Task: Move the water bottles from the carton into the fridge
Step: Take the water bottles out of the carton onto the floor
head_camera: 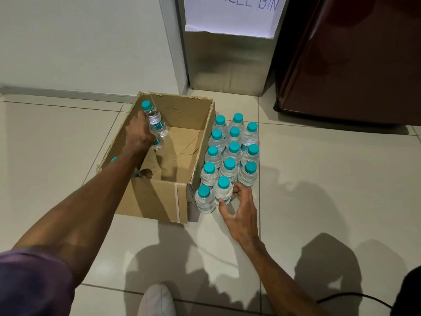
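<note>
An open cardboard carton (157, 197) stands on the tiled floor. My left hand (139, 133) reaches into it and grips two small water bottles (157, 122) with teal caps, lifted above the carton's floor. Another teal cap (114, 159) peeks out beside my left forearm inside the carton. Several more bottles (232, 153) stand in rows on the floor right of the carton. My right hand (239, 208) has its fingers loosely curved around the nearest bottle (223, 190), touching its side. The dark red fridge (353, 65) stands closed at the upper right.
A metal bin (227, 65) with a white paper sign stands against the wall behind the carton. A white-socked foot (157, 299) shows at the bottom edge. A black cable (355, 297) lies on the floor at the lower right.
</note>
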A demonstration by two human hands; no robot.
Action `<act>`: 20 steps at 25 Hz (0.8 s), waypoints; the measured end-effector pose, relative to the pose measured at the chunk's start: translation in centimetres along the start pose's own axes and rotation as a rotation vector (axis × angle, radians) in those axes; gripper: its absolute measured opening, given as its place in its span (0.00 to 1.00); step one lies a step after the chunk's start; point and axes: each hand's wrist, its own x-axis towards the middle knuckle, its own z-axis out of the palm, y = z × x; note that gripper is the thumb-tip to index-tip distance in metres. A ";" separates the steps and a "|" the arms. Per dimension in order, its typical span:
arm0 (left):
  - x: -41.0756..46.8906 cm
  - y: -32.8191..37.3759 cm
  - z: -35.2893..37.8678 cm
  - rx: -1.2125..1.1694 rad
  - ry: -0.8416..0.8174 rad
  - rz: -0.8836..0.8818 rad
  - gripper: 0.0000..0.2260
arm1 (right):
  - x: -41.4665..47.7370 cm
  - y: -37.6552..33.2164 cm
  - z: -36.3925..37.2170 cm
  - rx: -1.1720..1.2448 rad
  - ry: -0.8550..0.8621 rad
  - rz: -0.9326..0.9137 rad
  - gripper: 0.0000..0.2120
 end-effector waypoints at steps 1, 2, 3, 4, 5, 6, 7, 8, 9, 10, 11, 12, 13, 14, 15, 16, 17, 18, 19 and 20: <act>-0.1 0.4 -0.1 -0.006 -0.012 0.016 0.28 | 0.3 -0.3 -0.1 -0.045 0.052 -0.024 0.27; -0.3 1.0 -0.2 0.000 -0.024 0.033 0.28 | 0.7 -0.7 -0.3 -0.081 0.115 -0.060 0.25; -0.5 1.6 -0.4 0.005 -0.031 0.043 0.29 | 1.3 -1.1 -0.6 -0.097 0.171 -0.097 0.24; -0.6 2.4 -1.0 -0.005 -0.031 0.042 0.28 | 2.0 -1.7 -0.8 -0.090 0.214 -0.122 0.22; -0.7 3.2 -1.7 -0.035 -0.030 0.038 0.28 | 2.8 -2.5 -1.0 -0.066 0.246 -0.130 0.21; -0.8 3.9 -2.5 -0.075 -0.030 0.040 0.27 | 3.6 -3.4 -1.1 -0.038 0.269 -0.132 0.20; -0.9 4.8 -3.5 -0.109 -0.030 0.055 0.26 | 4.4 -4.4 -1.1 -0.016 0.286 -0.140 0.19; -1.1 5.8 -4.5 -0.123 -0.029 0.085 0.26 | 5.4 -5.5 -1.0 0.002 0.295 -0.157 0.19; -1.4 6.9 -5.6 -0.118 -0.031 0.133 0.26 | 6.4 -6.7 -1.0 0.022 0.295 -0.173 0.19; -1.7 8.1 -6.7 -0.104 -0.043 0.198 0.27 | 7.7 -7.9 -0.9 0.047 0.288 -0.180 0.20; -2.0 9.4 -7.9 -0.096 -0.076 0.276 0.29 | 9.2 -9.2 -0.9 0.074 0.271 -0.174 0.21; -2.4 10.6 -9.2 -0.102 -0.135 0.359 0.32 | 10.7 -10.4 -1.0 0.097 0.240 -0.164 0.24; -2.8 11.6 -10.5 -0.124 -0.208 0.430 0.34 | 12.2 -11.6 -1.0 0.111 0.190 -0.155 0.27; -3.3 12.6 -11.9 -0.162 -0.280 0.485 0.36 | 13.6 -12.6 -1.0 0.109 0.132 -0.148 0.31; -3.8 13.6 -12.8 -0.215 -0.343 0.528 0.37 | 14.6 -13.4 -1.1 0.096 0.087 -0.147 0.34; -4.4 14.6 -13.5 -0.263 -0.385 0.571 0.37 | 15.2 -14.0 -1.2 0.090 0.066 -0.156 0.37; -5.0 15.6 -13.9 -0.290 -0.402 0.615 0.36 | 15.5 -14.4 -1.5 0.099 0.074 -0.167 0.37; -5.6 16.5 -14.0 -0.305 -0.404 0.654 0.36 | 15.5 -14.7 -2.0 0.116 0.112 -0.176 0.36; -6.0 17.3 -14.0 -0.331 -0.404 0.682 0.36 | 15.5 -14.7 -2.5 0.127 0.172 -0.186 0.35; -6.2 17.7 -14.1 -0.379 -0.418 0.699 0.36 | 15.5 -14.7 -3.0 0.124 0.239 -0.198 0.34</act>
